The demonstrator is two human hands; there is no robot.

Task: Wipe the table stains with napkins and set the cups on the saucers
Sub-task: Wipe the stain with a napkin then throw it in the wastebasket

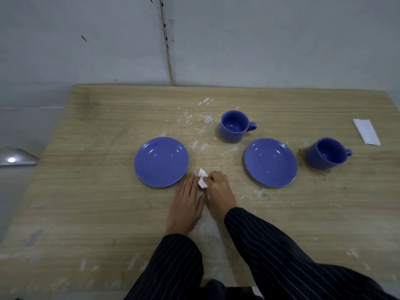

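Two blue saucers lie on the wooden table [86, 202]: the left saucer [161, 161] and the right saucer [270, 162]. One blue cup [234, 126] stands behind them on the bare table, and a second cup [326, 153] stands right of the right saucer beside a brown stain [302, 162]. Between the saucers my right hand [218, 191] presses a crumpled white napkin [202, 179] onto the tabletop. My left hand [186, 202] lies flat on the table beside it, fingers near the left saucer's rim.
White smears [204, 122] streak the table's middle and near edge. A folded white napkin [366, 132] lies at the far right. A grey wall stands behind the table, and a shiny metal object [15, 159] sits off the left edge.
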